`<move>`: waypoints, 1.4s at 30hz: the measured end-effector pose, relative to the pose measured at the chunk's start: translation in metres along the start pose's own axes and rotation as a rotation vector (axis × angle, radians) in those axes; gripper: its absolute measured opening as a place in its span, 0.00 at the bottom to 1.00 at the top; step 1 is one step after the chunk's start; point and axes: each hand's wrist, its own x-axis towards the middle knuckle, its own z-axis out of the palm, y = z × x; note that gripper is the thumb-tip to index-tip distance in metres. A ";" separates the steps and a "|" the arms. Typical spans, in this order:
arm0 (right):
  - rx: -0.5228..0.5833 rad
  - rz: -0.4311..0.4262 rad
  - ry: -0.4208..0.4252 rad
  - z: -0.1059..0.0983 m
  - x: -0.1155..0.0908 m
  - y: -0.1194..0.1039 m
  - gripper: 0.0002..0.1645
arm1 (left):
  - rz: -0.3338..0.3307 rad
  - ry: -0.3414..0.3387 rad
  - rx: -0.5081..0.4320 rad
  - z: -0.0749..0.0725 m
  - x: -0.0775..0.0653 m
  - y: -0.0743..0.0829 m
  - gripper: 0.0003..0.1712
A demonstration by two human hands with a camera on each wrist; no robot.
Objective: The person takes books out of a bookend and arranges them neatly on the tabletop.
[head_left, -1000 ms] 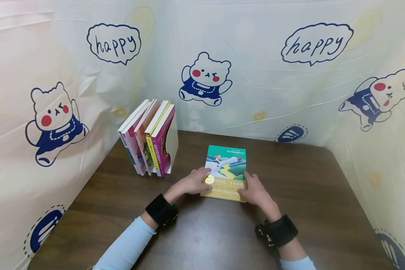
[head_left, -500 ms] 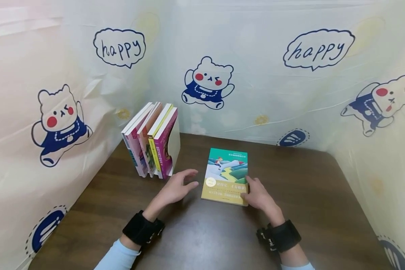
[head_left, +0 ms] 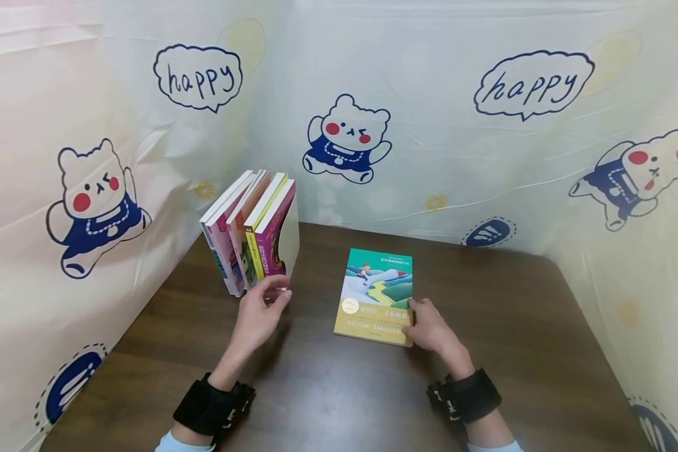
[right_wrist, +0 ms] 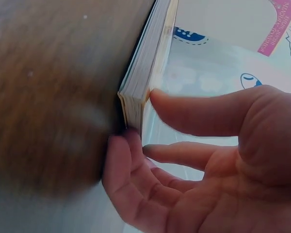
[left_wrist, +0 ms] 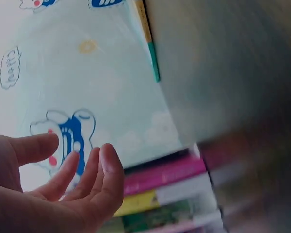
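A paperback book (head_left: pixel 375 295) with a green, white and yellow cover lies face up on the dark wooden table. My right hand (head_left: pixel 432 324) is at its right side, thumb on the cover's edge. In the right wrist view the thumb (right_wrist: pixel 199 114) sits at the top of the page block and the fingers curl by its lower corner. My left hand (head_left: pixel 260 314) is in front of the standing books (head_left: pixel 248 232), loosely bent, thumb and fingers apart. Nothing is between its fingers in the left wrist view, where the magenta book (left_wrist: pixel 165 177) shows just beyond them.
The upright books lean together at the table's back left, with white, pink, yellow and magenta spines. A printed curtain (head_left: pixel 429 144) with bears and "happy" bubbles encloses the back and both sides. Brown table (head_left: pixel 339 389) spreads in front of the hands.
My left hand has let go of the flat book's left edge and moved left to the standing books. My right hand has stayed at the book's right edge.
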 end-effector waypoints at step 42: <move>0.003 0.034 -0.012 0.000 0.002 -0.003 0.42 | 0.029 0.349 0.045 -0.069 0.040 -0.020 0.32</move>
